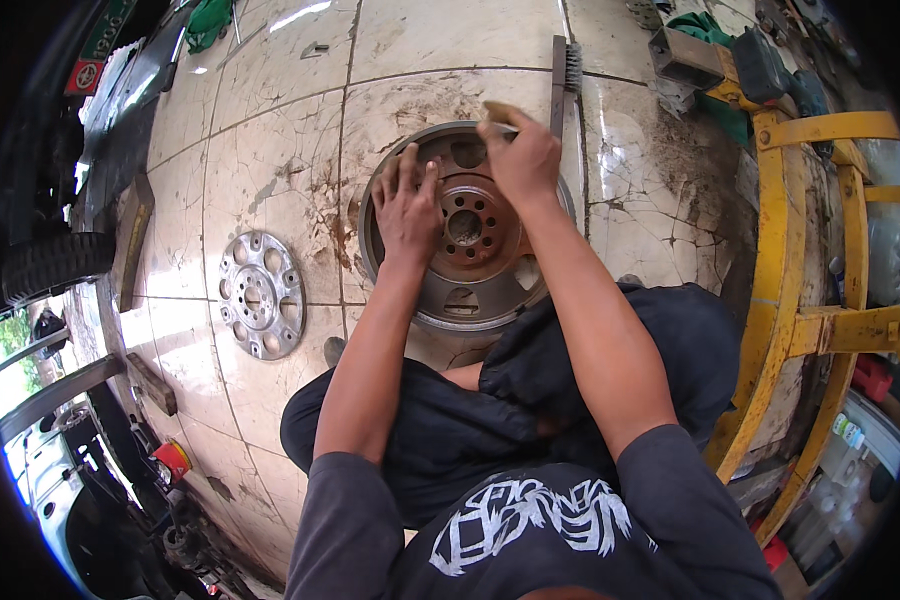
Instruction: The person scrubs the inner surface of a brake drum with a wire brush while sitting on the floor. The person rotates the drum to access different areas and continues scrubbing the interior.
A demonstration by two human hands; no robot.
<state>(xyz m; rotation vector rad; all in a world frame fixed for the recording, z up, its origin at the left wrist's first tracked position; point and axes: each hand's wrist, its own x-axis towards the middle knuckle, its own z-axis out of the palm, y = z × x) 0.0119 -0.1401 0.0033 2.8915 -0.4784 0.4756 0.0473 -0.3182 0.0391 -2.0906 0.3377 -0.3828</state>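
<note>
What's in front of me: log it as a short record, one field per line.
left hand: fingers spread over the large metal disc
right hand: at the disc's upper edge; blurred, grip unclear
disc centre: rusty, ringed by small holes
left of disc: smaller silver plate with holes
beyond disc: wire brush
far right: yellow metal frame

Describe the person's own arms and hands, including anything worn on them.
The left hand and right hand are bare: no gloves, watch or bracelet shows. The forearms are uncovered too. Short, plain dark grey sleeves end near the elbows; they belong to a T-shirt with a jagged white graphic across its front.
</note>
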